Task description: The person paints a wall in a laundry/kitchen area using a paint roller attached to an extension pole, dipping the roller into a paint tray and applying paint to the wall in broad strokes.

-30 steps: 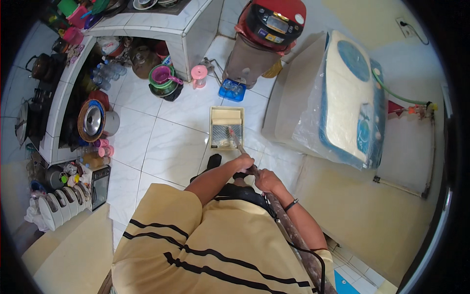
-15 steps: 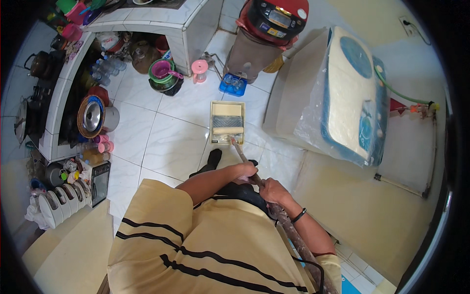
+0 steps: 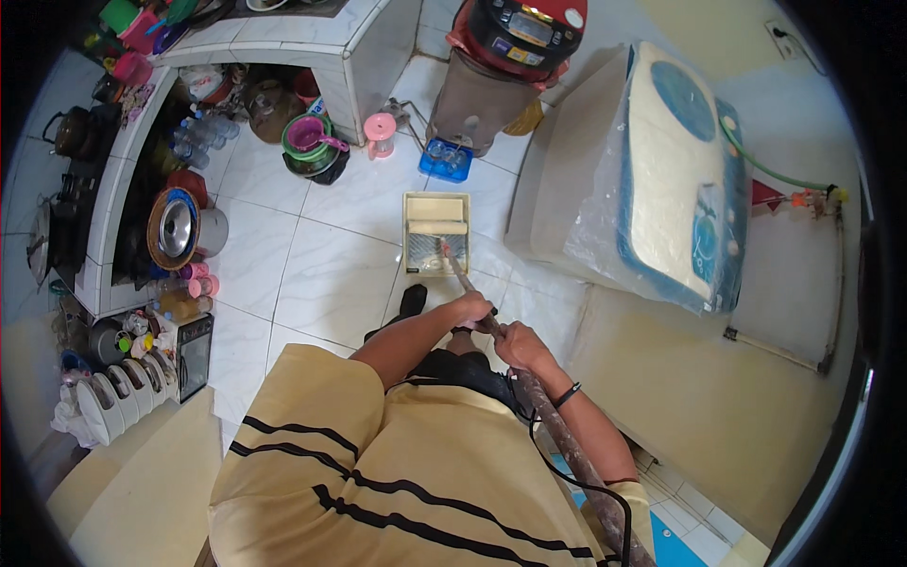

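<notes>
A long, paint-spattered pole (image 3: 564, 430) runs from beside my right side toward the floor. My left hand (image 3: 472, 308) is wrapped round its upper-middle stretch, and my right hand (image 3: 522, 348) grips it closer to my body. At the pole's far end a cream paint roller (image 3: 437, 228) lies across the paint tray (image 3: 406, 248) on the floor. Cream paint fills the tray's far part. Grey ribbed surface shows on the near side of the roller. Part of the roller's frame is hard to make out against the tray.
A plastic-wrapped washing machine (image 3: 675, 180) stands to the right. Beyond the tray are a blue tray with glasses (image 3: 446, 161), a pink container (image 3: 380, 135) and a bin topped by a red-black rice cooker (image 3: 524, 38). Pots and bottles fill the tiled counter's (image 3: 104, 198) underside at left.
The roller has slid away from me across the tray, from its near end to just short of the far paint. Both hands have moved slightly forward with the pole.
</notes>
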Motion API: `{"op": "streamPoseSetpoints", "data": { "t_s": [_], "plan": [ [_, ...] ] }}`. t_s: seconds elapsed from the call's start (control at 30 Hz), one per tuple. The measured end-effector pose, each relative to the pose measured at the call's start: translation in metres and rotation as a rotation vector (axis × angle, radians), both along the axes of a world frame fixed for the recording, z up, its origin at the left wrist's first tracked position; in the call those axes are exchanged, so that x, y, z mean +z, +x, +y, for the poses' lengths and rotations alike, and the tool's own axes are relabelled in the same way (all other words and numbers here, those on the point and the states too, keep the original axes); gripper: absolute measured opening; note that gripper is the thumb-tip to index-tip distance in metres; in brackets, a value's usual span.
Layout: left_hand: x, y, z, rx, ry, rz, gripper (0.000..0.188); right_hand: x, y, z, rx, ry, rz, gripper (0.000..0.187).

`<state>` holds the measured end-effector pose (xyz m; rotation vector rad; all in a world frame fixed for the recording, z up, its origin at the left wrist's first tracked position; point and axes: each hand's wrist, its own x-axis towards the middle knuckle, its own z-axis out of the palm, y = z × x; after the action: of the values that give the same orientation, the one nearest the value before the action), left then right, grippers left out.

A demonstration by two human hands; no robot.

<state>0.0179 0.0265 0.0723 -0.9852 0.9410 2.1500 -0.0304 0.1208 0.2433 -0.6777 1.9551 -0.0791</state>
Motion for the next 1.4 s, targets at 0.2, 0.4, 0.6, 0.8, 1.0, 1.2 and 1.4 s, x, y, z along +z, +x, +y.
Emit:
{"op": "streamPoseSetpoints", "data": {
  "t_s": [0.2,0.4,0.6,0.8,1.0,1.2,1.4],
  "plan": [
    [0.021,0.015,0.019,-0.101,0.039,0.016,0.030,0.007,0.012,0.027,0.221,-0.007,0.108,0.030],
    [0.020,0.019,0.027,-0.128,0.088,0.002,0.026,0.014,0.015,0.034,0.082,0.060,-0.027,0.029],
    [0.007,0.002,0.010,-0.052,-0.010,-0.021,0.028,-0.006,0.003,0.014,0.096,-0.065,0.032,0.029],
    [-0.015,-0.009,-0.001,0.040,-0.099,-0.038,0.023,-0.014,-0.006,-0.002,-0.044,-0.016,-0.017,0.029],
    [0.007,0.001,0.013,0.003,0.016,-0.032,0.030,-0.014,0.000,0.026,0.237,-0.238,0.149,0.028],
    [0.028,0.014,0.023,-0.136,0.069,-0.008,0.028,0.002,0.009,0.044,0.021,0.064,-0.053,0.028],
    [0.013,0.001,0.007,-0.117,0.024,-0.007,0.030,-0.010,-0.002,0.022,0.074,0.009,0.024,0.031]
  ]
}}
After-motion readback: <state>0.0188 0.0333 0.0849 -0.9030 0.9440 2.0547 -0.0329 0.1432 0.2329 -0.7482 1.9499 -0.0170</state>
